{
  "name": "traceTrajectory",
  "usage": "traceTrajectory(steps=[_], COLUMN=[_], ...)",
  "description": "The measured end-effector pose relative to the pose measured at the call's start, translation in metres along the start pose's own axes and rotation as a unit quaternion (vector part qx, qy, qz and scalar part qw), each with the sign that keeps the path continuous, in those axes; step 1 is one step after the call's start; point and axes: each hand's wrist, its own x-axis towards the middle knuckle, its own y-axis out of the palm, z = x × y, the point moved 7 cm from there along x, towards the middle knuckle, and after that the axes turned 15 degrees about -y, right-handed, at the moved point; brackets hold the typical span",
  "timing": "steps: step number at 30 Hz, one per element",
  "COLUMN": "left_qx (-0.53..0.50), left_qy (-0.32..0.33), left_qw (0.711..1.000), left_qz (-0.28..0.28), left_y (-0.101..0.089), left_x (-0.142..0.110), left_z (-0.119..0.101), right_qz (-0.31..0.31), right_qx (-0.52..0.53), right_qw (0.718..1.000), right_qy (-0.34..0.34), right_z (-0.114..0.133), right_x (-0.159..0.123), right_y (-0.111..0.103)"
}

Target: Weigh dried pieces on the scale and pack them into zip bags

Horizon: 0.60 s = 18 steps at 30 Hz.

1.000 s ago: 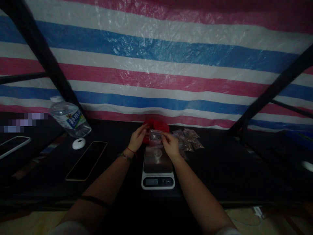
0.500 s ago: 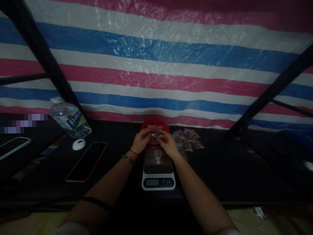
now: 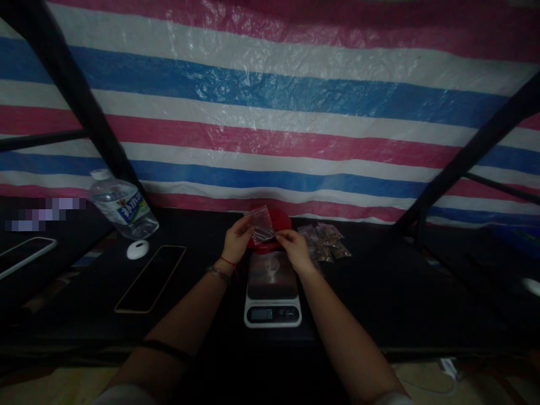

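Both my hands pinch a small clear plastic bag above the far end of a white kitchen scale. My left hand grips its left edge, my right hand its lower right corner; the bag is tilted. A small clear cup stands on the scale's dark platform. Behind the bag sits a red container, partly hidden. To the right of my right hand lies a pile of small filled bags.
On the dark table at the left lie a phone, a white round object, a tilted water bottle and another phone. Black frame bars slant at both sides. A striped tarp hangs behind.
The bag has been lifted a little and turned to a tilt, its top now pointing up and left. My hands have stayed over the far end of the scale.
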Motion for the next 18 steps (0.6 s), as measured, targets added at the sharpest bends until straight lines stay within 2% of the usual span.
traceTrajectory(steps=[6, 12, 15, 18], left_qx=[0.013, 0.029, 0.158, 0.375], left_qy=[0.014, -0.046, -0.091, -0.085], left_qw=[0.996, 0.995, 0.981, 0.923], left_qz=[-0.088, -0.079, -0.064, -0.028], left_y=[-0.047, -0.061, -0.068, -0.076], left_x=[0.017, 0.028, 0.034, 0.038], left_z=[0.007, 0.024, 0.032, 0.031], right_qz=[-0.05, -0.016, 0.009, 0.067], right_qx=[-0.128, -0.229, -0.309, -0.408], right_qw=[0.99, 0.97, 0.948, 0.91], right_qy=[-0.035, -0.082, -0.076, -0.007], right_z=[0.009, 0.018, 0.017, 0.006], right_x=[0.012, 0.016, 0.017, 0.017], right_y=[-0.039, -0.047, -0.051, -0.057])
